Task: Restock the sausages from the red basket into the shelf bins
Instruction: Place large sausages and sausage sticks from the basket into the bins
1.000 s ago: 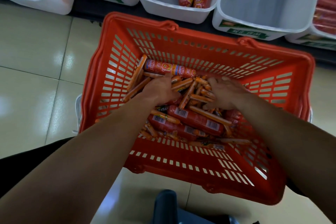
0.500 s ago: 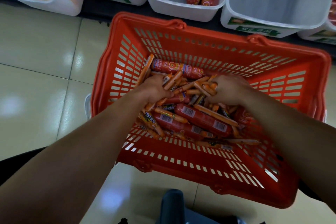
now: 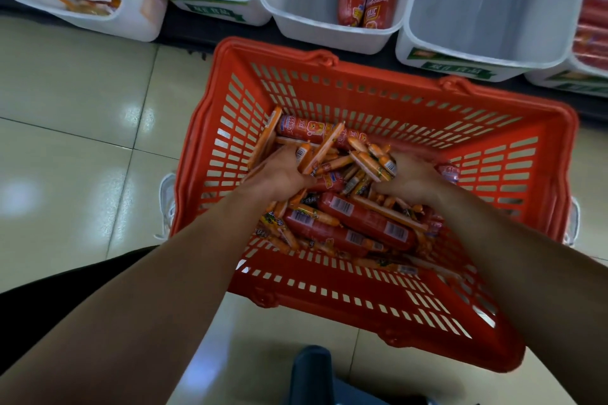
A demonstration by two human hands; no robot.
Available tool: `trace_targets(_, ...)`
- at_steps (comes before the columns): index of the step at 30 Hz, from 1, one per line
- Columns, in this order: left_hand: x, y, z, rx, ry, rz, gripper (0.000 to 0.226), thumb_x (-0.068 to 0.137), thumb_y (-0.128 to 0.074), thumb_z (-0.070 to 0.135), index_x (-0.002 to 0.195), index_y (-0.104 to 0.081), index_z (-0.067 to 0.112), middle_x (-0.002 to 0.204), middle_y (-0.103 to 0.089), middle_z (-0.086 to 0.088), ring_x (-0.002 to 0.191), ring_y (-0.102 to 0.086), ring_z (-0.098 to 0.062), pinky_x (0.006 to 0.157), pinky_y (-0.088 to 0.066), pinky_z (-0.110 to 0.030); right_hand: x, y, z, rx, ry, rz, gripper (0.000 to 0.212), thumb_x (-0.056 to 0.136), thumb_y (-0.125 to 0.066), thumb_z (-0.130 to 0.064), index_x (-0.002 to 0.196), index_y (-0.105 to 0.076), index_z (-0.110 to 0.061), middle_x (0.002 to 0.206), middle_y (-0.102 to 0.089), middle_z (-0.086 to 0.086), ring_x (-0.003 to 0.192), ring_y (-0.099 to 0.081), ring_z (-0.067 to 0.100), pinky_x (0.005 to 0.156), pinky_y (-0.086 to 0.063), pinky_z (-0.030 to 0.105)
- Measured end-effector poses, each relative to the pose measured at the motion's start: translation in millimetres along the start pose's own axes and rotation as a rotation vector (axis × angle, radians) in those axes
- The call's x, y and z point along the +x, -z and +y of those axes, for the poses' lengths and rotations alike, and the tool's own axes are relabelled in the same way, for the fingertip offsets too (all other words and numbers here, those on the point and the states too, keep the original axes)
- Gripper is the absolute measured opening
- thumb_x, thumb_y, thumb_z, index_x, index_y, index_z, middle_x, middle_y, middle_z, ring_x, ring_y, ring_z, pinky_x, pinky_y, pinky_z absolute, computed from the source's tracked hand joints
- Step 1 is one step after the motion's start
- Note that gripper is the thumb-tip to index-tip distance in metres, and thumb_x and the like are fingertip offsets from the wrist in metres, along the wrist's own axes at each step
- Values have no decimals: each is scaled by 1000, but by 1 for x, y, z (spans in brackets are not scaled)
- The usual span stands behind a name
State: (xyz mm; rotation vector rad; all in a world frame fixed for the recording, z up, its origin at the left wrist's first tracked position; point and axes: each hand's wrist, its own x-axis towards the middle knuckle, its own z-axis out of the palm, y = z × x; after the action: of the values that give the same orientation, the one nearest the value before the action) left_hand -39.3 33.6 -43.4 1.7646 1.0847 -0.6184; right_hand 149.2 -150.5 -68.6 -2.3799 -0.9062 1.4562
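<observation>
A red basket [image 3: 404,332] stands on the tiled floor, holding several thin orange sausages and a few thick red sausages [image 3: 365,220]. Both of my hands are down inside it. My left hand [image 3: 279,174] is closed around a bunch of thin orange sausages [image 3: 317,154] that stick up between the fingers. My right hand [image 3: 411,179] grips another bunch of thin sausages [image 3: 371,159]. White shelf bins line the top: one [image 3: 332,33] holds two thick red sausages, and the one to its right [image 3: 460,52] looks empty.
Further left, a bin [image 3: 227,10] holds orange sausages and another bin [image 3: 138,23] holds bagged snacks. A bin at the far right edge [image 3: 592,26] is full of red sausages. A dark object [image 3: 312,375] sits at the bottom edge. Beige floor tiles lie to the left.
Both hands went from lying flat on the pile to closing around bunches of thin sausages and lifting them slightly. The view shifted, so the basket sits further right.
</observation>
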Motion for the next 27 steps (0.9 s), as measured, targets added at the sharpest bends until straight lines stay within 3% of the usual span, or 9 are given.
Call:
trace_targets(3, -4, 1, 3, -13, -6, 1, 61, 81, -79, 36, 134, -48, 26, 119, -63, 6, 109, -61, -17, 96, -48, -36, -4, 7, -2, -37, 18, 30, 45, 79, -80, -37, 114, -54, -22, 95, -63, 1, 79, -62, 16, 66, -52, 35)
trace_targets(6, -12, 5, 9, -8, -8, -3, 55, 84, -78, 32, 131, -49, 24, 116, -64, 3, 104, -63, -16, 93, -51, -37, -12, 16, -8, -38, 21, 82, 46, 78, -80, -41, 112, -56, -23, 93, -61, -2, 79, -59, 13, 60, -42, 29)
trace_targets(10, -31, 14, 20, 18, -1, 10, 79, 83, -78, 35, 148, -36, 20, 146, -49, -3, 131, -49, -26, 109, -42, -44, -32, 28, -19, -100, -16, 76, 40, 80, -77, -45, 103, -56, -21, 89, -61, 1, 76, -61, 19, 60, -47, 35)
trace_targets(12, -43, 21, 26, 44, -22, 33, 82, 83, -78, 34, 150, -34, 17, 151, -42, -5, 136, -43, -27, 112, -39, -44, -45, 36, -25, -118, -17, 51, 38, 81, -77, -43, 103, -55, -20, 91, -61, 2, 78, -61, 19, 61, -46, 35)
trace_targets(16, -80, 41, 40, 52, -73, 62, 83, 84, -78, 31, 152, -32, 18, 151, -44, -4, 136, -44, -27, 112, -39, -44, -78, 57, -44, -130, 23, 50, 36, 79, -78, -39, 101, -56, -21, 89, -65, 1, 77, -63, 17, 63, -48, 32)
trace_targets(20, -118, 70, 69, 85, -139, 139, 81, 83, -79, 32, 149, -35, 16, 147, -49, -5, 132, -49, -26, 107, -40, -34, -117, 95, -72, -189, 93, 150, 39, 75, -79, -41, 99, -56, -20, 95, -60, 2, 83, -57, 21, 67, -38, 32)
trace_targets(24, -150, 103, 115, 150, -259, 224, 70, 83, -79, 30, 142, -43, 17, 135, -57, -3, 124, -55, -24, 96, -42, -29, -150, 142, -94, -253, 174, 251, 50, 74, -80, -41, 110, -59, -14, 106, -63, 9, 93, -59, 27, 78, -49, 37)
trace_targets(27, -164, 122, 145, 241, -349, 251, 71, 83, -78, 32, 143, -43, 18, 136, -56, -4, 124, -55, -25, 95, -44, -32, -167, 182, -106, -354, 192, 295, 45, 76, -80, -40, 106, -58, -15, 100, -63, 7, 85, -58, 25, 67, -41, 32)
